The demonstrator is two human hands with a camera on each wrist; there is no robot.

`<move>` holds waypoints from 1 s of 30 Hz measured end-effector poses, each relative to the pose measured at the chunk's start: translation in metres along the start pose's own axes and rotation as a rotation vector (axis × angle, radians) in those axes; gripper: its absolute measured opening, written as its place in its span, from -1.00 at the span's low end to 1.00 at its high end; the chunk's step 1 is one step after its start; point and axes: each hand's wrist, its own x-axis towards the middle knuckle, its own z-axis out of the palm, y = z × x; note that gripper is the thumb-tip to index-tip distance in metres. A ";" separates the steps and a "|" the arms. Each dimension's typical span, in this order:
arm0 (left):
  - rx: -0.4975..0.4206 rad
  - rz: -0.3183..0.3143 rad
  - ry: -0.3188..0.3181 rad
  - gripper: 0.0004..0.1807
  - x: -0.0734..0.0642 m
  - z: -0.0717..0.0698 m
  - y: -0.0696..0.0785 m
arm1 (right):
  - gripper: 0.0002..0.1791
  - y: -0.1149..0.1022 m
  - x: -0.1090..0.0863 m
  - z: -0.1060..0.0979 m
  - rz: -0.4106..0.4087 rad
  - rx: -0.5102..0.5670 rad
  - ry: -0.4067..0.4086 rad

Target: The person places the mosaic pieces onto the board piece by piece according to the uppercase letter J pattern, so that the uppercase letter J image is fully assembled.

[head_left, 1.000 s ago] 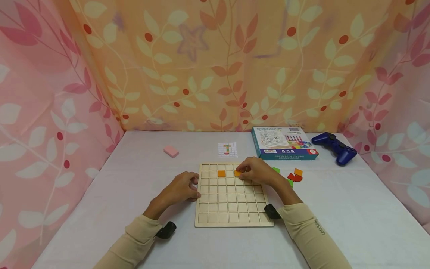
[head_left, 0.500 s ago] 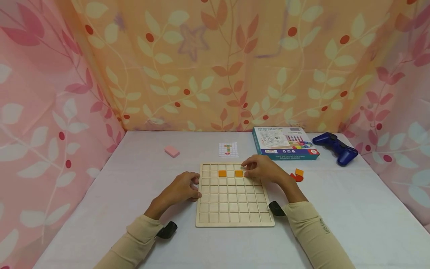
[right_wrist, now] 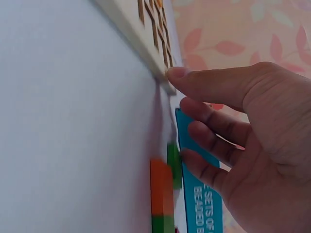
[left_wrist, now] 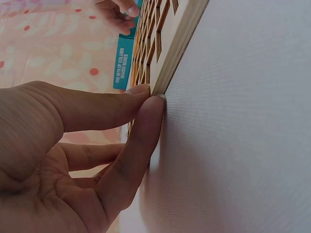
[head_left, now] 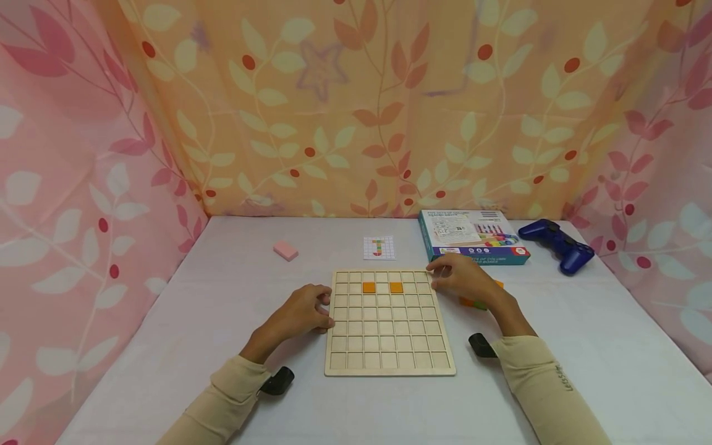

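Observation:
A pale wooden grid board (head_left: 392,327) lies on the white table. Two orange square tiles sit in its second row from the back, a left one (head_left: 369,288) and a right one (head_left: 396,287). At the board's left edge my left hand (head_left: 297,312) pinches the rim between thumb and finger, as the left wrist view shows. My right hand (head_left: 464,278) hovers by the far right corner, fingers loosely bent and holding nothing; its thumb (right_wrist: 180,74) overlaps the board's edge. Beneath it are loose pieces, with an orange piece (right_wrist: 162,187) and a green piece (right_wrist: 174,167), partly hidden by the hand.
A small card with a coloured pattern on a grid (head_left: 379,248) lies behind the board. Left of it is a pink block (head_left: 286,250). At the back right are a teal and white box (head_left: 473,235) and a blue game controller (head_left: 556,246). Patterned curtains (head_left: 334,123) enclose the table.
My right hand has let go of the right orange tile, leaving it on the board, and has moved right to the far right corner over the loose pieces. My left hand stays put.

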 end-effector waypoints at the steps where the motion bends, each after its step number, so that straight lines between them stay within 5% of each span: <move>1: 0.003 0.000 0.001 -0.24 0.000 0.000 0.000 | -0.57 0.003 -0.002 -0.002 0.006 -0.014 0.002; 30: 0.033 0.006 0.008 -0.26 -0.001 0.000 0.001 | -0.54 0.041 -0.028 -0.035 0.103 -0.103 -0.062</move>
